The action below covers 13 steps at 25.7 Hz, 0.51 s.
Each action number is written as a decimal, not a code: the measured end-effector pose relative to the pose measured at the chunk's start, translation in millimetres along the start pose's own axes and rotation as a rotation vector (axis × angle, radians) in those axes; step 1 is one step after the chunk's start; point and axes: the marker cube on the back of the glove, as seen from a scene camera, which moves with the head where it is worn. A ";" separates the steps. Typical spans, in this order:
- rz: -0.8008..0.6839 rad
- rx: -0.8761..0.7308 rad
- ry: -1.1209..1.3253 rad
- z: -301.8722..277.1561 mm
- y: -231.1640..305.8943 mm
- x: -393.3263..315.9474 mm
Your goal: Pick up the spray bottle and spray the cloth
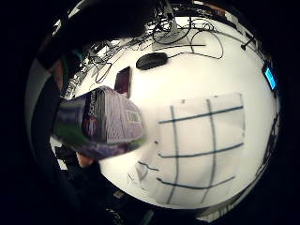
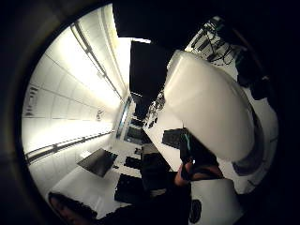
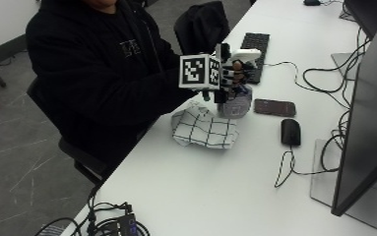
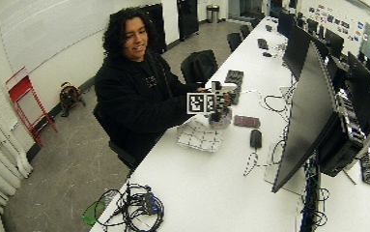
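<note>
The spray bottle (image 3: pixel 235 101), white-headed with a purple-labelled body, is lifted above the white table (image 3: pixel 240 187) in the gloved right hand (image 3: pixel 231 73), whose fingers are curled round its neck, just beside the grid-patterned cloth (image 3: pixel 204 129) lying crumpled near a phone (image 3: pixel 274 107) and a mouse (image 3: pixel 291 132).

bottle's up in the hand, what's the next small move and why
Probably tip the spray bottle so its white nozzle points down at the checked cloth, then squeeze. The gloved right hand grips the bottle lifted above the table, and the cloth lies just beside and below it.
</note>
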 end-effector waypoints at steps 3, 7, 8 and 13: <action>0.008 -0.070 0.143 -35.1 13.8 7.3; 0.039 -0.169 0.407 -97.2 30.4 21.5; 0.043 -0.197 0.471 -110.8 34.6 25.6; 0.049 -0.356 0.694 -151.0 58.8 47.6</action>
